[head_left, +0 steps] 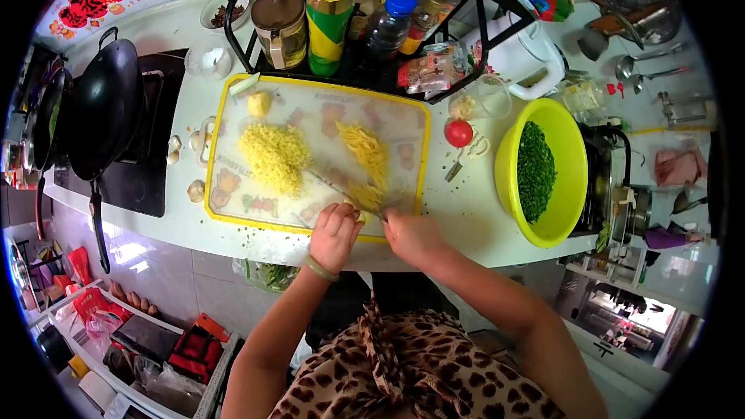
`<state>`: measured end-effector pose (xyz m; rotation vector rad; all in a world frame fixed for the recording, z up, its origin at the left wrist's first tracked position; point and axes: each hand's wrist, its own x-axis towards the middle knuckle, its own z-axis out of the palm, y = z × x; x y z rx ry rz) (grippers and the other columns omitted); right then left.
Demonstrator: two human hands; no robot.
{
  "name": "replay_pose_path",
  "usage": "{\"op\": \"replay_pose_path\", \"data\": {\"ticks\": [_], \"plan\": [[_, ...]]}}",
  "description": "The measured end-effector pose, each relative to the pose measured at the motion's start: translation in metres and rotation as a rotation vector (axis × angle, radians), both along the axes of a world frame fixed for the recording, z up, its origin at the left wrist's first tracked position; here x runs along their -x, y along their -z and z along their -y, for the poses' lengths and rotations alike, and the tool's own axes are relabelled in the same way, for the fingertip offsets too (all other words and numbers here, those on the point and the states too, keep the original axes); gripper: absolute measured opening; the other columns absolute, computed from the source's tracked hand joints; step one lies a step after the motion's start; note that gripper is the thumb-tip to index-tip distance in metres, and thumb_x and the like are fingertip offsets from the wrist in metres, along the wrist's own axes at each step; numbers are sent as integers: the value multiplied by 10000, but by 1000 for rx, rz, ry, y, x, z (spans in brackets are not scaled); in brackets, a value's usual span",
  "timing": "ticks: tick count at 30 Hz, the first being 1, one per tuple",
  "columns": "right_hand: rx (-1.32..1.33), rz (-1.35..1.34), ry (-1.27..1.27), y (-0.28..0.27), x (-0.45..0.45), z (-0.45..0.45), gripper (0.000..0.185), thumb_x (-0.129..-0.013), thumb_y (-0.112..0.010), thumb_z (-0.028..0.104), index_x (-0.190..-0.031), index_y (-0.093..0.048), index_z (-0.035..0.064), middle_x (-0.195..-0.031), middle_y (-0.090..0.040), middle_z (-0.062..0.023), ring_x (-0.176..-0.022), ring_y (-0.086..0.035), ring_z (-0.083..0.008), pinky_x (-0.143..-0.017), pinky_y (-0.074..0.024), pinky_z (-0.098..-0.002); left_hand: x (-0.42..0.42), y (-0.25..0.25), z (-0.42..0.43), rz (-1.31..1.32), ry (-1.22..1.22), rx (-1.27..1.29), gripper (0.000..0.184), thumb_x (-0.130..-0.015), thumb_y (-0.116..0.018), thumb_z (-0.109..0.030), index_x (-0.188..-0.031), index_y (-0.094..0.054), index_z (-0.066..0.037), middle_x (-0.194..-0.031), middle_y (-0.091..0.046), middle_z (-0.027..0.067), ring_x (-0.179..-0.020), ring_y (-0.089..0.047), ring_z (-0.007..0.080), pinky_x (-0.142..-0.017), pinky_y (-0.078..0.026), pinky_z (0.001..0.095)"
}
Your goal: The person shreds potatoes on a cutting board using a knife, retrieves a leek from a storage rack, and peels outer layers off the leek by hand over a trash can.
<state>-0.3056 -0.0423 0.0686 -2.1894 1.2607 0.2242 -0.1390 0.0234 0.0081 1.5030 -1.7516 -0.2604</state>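
My right hand (414,234) is wrapped round the handle of a knife (335,184), slightly smeared by motion. Its blade points up and left across the cutting board (310,87), which has a yellow rim. My left hand (336,237) rests at the board's near edge with curled fingers against a small pale yellow piece (362,218), partly hidden. Beyond the blade lie yellow shreds (365,154). To the left is a heap of finely chopped yellow bits (275,157). A yellow chunk (258,104) and a pale green strip (244,84) sit at the upper left.
A lime-green bowl (565,178) of chopped greens (535,171) stands at right. Between it and the board are a red round item (459,133) and a small peeler-like tool (455,170). Bottles and a black rack (240,54) stand behind; a wok (105,109) sits left.
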Motion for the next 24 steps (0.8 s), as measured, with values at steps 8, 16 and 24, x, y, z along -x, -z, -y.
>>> {"op": "replay_pose_path", "data": {"ticks": [8,16,24], "plan": [[-111,-1,15,-60,2,18,180,-882,-517,190,-850,-569,21,-712,-625,-184,-708,-615,-390,-638,-478,-483,-1,3,0,16,-14,12,272,-691,-735,-55,-929,-609,-16,-1045,-554,118,-975,-541,325,-814,-471,395],[-119,-113,-97,-48,5,12,173,-876,-492,163,-874,-562,5,-719,-630,-197,-713,-625,-388,-635,-483,-485,-1,0,0,5,-17,11,247,-698,-729,-62,-914,-617,-16,-1066,-549,110,-987,-537,312,-818,-480,382],[21,70,31,-7,3,5,184,-883,-515,197,-844,-548,20,-691,-610,-189,-664,-605,-385,-600,-468,-484,0,1,0,4,-5,12,277,-706,-722,-77,-958,-621,-24,-1081,-551,95,-1002,-537,296,-839,-479,373]]}}
